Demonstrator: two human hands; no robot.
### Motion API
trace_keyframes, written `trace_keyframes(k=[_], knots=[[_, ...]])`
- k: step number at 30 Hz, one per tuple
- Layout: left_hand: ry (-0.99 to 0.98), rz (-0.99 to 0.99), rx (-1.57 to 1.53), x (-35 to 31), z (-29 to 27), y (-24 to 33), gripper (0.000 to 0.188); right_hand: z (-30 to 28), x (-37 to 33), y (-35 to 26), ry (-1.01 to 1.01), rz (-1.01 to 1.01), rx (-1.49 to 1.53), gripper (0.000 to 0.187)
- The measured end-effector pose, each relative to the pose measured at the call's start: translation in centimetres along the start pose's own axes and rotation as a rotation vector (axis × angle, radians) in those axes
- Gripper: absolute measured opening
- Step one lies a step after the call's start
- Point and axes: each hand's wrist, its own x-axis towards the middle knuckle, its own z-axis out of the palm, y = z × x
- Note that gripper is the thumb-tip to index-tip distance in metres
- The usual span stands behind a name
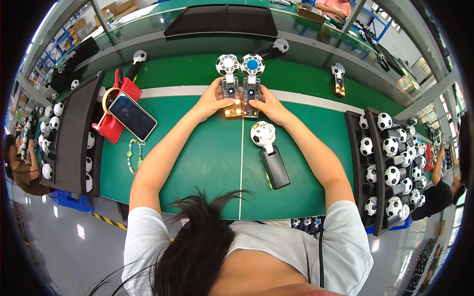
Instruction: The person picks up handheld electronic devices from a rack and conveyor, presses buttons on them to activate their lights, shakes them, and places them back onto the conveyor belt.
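My left hand (213,102) is closed round a handheld device (230,81) with a clear body and a round football-patterned head. Yellow lights glow in its lower body. My right hand (270,105) grips a matching clear device (251,81), whose head has a blue centre. I hold the two upright side by side over the far part of the green table (197,163), thumbs on their fronts. No yellow glow shows in the right one. Nearer to me, below my right hand, lies a black-handled device (275,167) with a white football-patterned head.
A phone (133,116) leans on a red stand (111,129) at the left, near a beaded strap (130,157). Black racks of football-headed devices stand left (74,143) and right (379,192). Another lit device (338,81) lies at the back right. Co-workers sit around.
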Motion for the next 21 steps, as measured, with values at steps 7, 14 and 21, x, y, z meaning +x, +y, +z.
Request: trace_keyframes(k=[7,14,21], knots=[[-0.055,0.001,-0.024,-0.5,-0.1,-0.2,0.082,0.5,-0.6,-0.4,-0.018,0.013,0.048,0.062],[-0.072,-0.013,-0.007,-0.4,-0.1,0.6,0.083,0.4,-0.5,-0.8,-0.012,-0.035,-0.033,0.073],[0.146,-0.121,-0.557,-1.3,0.9,1.5,0.052,1.8,0.0,-3.2,0.005,0.012,0.543,0.050]])
